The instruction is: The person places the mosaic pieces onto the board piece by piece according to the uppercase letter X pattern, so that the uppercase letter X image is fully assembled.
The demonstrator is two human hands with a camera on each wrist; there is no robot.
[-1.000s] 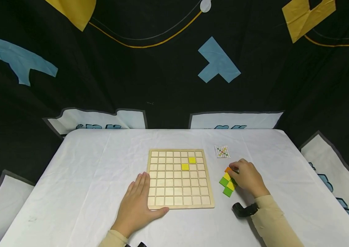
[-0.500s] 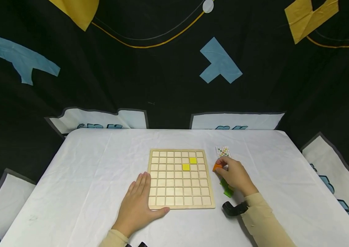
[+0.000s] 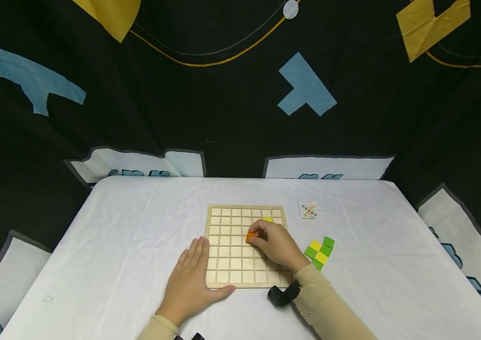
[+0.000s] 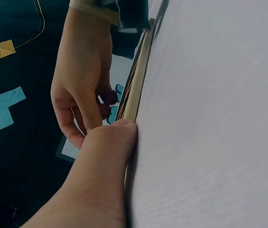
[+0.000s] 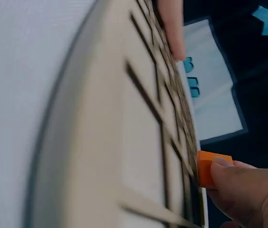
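My right hand (image 3: 278, 244) pinches an orange square tile (image 3: 251, 236) between thumb and fingertips, close over the middle of a wooden grid board (image 3: 251, 285). In the right wrist view the orange tile (image 5: 213, 166) stands right at the grid surface, thumb against its side. A yellow tile (image 3: 267, 219) sits in a cell near the board's upper right; the hand hides the cells below it. My left hand (image 3: 189, 279) lies flat with fingers straight along the board's left edge. Its thumb (image 4: 119, 137) touches the front edge.
Several loose green and yellow tiles (image 3: 320, 253) lie clustered on the white tablecloth right of the board. Behind them is a small printed pattern card (image 3: 309, 210). A black patterned curtain (image 3: 240, 108) hangs behind the table.
My right hand has picked the orange tile from the loose cluster and carried it left over the board. The left hand stays at the board's edge.
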